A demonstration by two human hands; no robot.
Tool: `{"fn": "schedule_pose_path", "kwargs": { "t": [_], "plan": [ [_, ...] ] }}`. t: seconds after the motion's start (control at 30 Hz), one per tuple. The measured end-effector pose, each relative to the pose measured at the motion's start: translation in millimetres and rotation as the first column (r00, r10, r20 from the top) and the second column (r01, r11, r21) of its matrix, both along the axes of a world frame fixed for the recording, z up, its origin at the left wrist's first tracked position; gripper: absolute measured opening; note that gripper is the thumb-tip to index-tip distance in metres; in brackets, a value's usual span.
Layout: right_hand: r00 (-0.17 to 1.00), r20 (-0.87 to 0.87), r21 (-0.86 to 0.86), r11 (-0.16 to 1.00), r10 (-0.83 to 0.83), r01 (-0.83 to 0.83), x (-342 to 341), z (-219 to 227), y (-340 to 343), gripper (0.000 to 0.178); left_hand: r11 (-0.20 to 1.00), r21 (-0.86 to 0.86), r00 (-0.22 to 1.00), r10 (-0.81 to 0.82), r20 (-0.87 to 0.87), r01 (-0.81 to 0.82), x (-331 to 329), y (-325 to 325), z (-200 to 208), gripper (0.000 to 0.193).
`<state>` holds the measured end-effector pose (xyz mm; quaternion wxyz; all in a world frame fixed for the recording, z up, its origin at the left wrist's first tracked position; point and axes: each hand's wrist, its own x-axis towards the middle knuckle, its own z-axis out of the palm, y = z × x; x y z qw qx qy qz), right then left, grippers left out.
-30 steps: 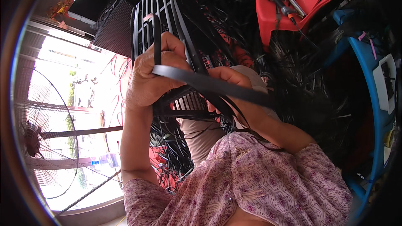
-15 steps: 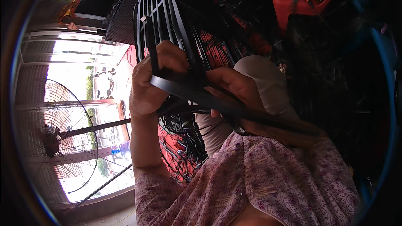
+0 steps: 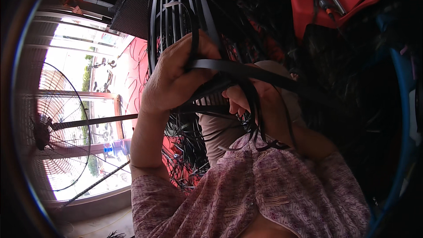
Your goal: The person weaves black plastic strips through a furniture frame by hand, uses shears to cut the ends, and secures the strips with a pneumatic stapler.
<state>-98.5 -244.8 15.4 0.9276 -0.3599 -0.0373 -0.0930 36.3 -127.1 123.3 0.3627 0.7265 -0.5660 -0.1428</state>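
My left hand (image 3: 183,72) is closed around a flat black strip (image 3: 216,65), at the near end of a frame strung with parallel black bands (image 3: 176,15). The strip makes a small loop above the fingers, then runs off to the right across my right forearm. Just right of the left hand, my right hand (image 3: 255,97) has its fingers curled by the frame's near end; strips partly cover it, and what it grips is hidden. Thin loose strip ends (image 3: 260,128) hang below it, over my lap.
A red plastic stool (image 3: 304,11) at the upper right bears a tool with an orange-and-black handle (image 3: 326,5). Tangled black strips (image 3: 189,167) lie on red material below my left forearm. To the left stands a large wire-caged fan (image 3: 61,128) before bright windows.
My left hand has moved up and right, turning with the strip. My right hand has come lower, its fingers now showing below the strip. The view has shifted somewhat.
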Motion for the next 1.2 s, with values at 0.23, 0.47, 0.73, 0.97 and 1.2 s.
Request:
{"fn": "schedule_pose_path", "kwargs": {
  "t": [0.23,0.47,0.73,0.97,1.2],
  "plan": [
    [0.982,-0.109,-0.462,0.883,-0.154,0.087,5.5,-1.5,3.7,0.022,1.000,-0.007,1.000,0.023,-0.019,-0.024,2.8,4.2,-3.5,0.014],
    [0.969,-0.240,-0.039,0.998,-0.058,0.050,4.5,22.5,5.0,0.025,0.999,-0.044,0.994,-0.010,0.107,0.015,2.4,11.1,1.4,0.021],
    [0.992,0.055,-0.107,0.987,-0.113,0.118,7.5,-6.1,-16.9,0.033,0.990,0.019,0.990,0.137,0.040,-0.138,-4.4,9.4,0.9,0.026],
    [0.933,0.194,-0.596,0.720,-0.302,0.357,9.3,20.2,-36.9,0.022,0.998,-0.036,0.999,0.052,0.001,-0.052,7.0,6.4,-6.4,0.026],
    [0.937,0.313,-0.809,0.474,-0.156,0.349,29.8,24.5,-51.5,0.023,0.994,-0.108,1.000,-0.021,0.020,0.023,11.7,9.3,-9.6,0.024]
  ]
}}
